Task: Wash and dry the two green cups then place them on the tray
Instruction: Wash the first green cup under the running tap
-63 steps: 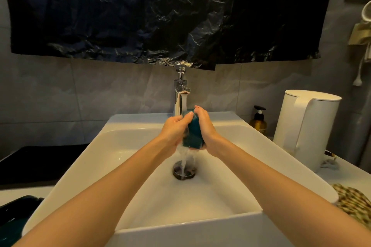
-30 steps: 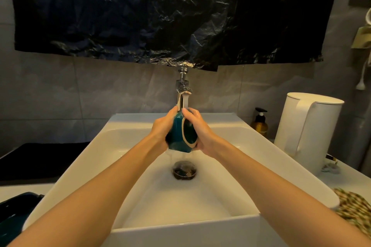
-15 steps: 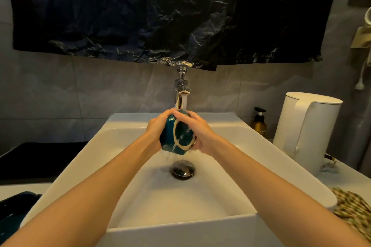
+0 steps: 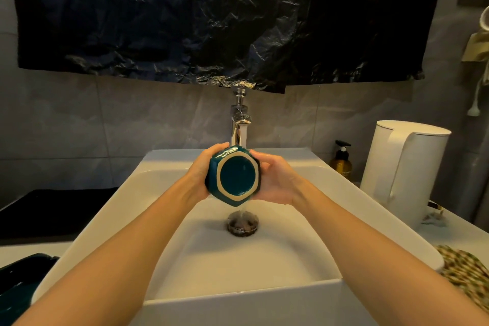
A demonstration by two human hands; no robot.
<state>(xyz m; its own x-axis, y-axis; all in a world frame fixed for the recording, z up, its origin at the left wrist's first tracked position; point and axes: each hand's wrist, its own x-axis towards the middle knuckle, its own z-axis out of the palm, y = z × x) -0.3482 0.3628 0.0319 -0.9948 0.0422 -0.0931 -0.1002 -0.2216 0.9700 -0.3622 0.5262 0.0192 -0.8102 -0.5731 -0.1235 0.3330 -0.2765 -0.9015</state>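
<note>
Green cup (image 4: 235, 176) was held on its side under running tap (image 4: 239, 124), above white sink (image 4: 264, 259), its hexagonal base with pale ring turned toward camera. Left hand (image 4: 199, 176) gripped cup's left side, fingers curled round it. Right hand (image 4: 275, 180) gripped right side, fingers wrapped behind cup. Water ran off cup toward drain (image 4: 242, 223). White kettle (image 4: 404, 172) and amber soap bottle (image 4: 341, 161) stood on bench (image 4: 449, 237) right of sink; patterned cloth (image 4: 465, 270) lay nearer camera. Black plastic sheet (image 4: 211, 16) hung on wall above.
</note>
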